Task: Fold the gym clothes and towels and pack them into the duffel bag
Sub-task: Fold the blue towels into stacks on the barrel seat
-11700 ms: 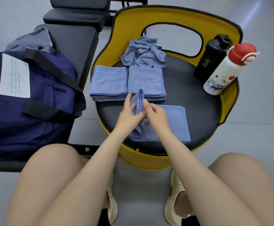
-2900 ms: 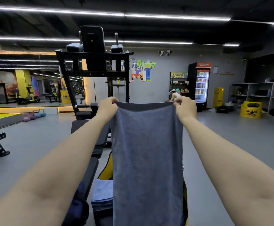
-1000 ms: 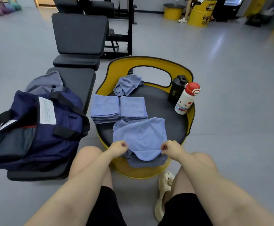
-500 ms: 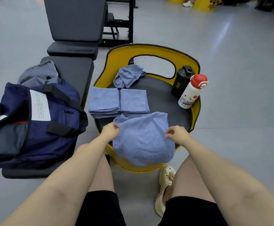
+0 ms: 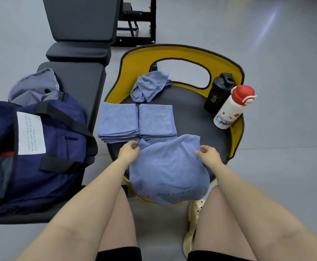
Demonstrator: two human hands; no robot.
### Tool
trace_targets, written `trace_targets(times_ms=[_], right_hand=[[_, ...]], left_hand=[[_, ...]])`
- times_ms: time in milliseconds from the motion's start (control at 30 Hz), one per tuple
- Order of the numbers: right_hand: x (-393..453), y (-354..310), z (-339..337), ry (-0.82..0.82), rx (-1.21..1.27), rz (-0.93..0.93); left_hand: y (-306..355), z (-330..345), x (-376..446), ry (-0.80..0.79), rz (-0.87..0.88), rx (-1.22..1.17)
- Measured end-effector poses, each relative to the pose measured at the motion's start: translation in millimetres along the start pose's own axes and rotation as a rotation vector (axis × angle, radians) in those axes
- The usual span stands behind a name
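Two folded towel stacks (image 5: pixel 137 123) are sitting side by side just beyond the large towel (image 5: pixel 168 170), blocking a straight reach to the crumpled towel (image 5: pixel 149 85) by the yellow backrest (image 5: pixel 182 53). The black shaker (image 5: pixel 218 94) and white bottle (image 5: pixel 233 108) are crowding the seat's right edge. Bare black seat (image 5: pixel 193 117) is lying open between the stacks and the bottles. On the bench (image 5: pixel 82 80) at the left, the duffel bag (image 5: pixel 35 153) is standing.

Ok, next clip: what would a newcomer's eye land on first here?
Probably the big blue towel draped over the near edge of the yellow-rimmed round stool, with the left hand and right hand pinching its far corners. Next, the red-capped white bottle at the stool's right, and the navy duffel bag on the bench to the left.
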State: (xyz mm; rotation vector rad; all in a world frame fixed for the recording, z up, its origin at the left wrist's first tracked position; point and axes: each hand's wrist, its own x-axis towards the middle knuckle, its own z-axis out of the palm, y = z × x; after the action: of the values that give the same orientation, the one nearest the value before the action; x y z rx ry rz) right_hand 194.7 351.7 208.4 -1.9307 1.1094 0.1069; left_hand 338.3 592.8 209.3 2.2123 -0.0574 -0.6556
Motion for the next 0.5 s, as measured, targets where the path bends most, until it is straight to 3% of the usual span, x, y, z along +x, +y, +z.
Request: trace_targets(times_ms=[200,500], right_hand=[[16,-5,9,0.018,0.330,0.113],[25,-8,17,0.093,0.296,0.134]], left_hand=[[-3,9,8,0.032,-0.006,-0.052],[1,12,-6,0.075,-0.030,-0.290]])
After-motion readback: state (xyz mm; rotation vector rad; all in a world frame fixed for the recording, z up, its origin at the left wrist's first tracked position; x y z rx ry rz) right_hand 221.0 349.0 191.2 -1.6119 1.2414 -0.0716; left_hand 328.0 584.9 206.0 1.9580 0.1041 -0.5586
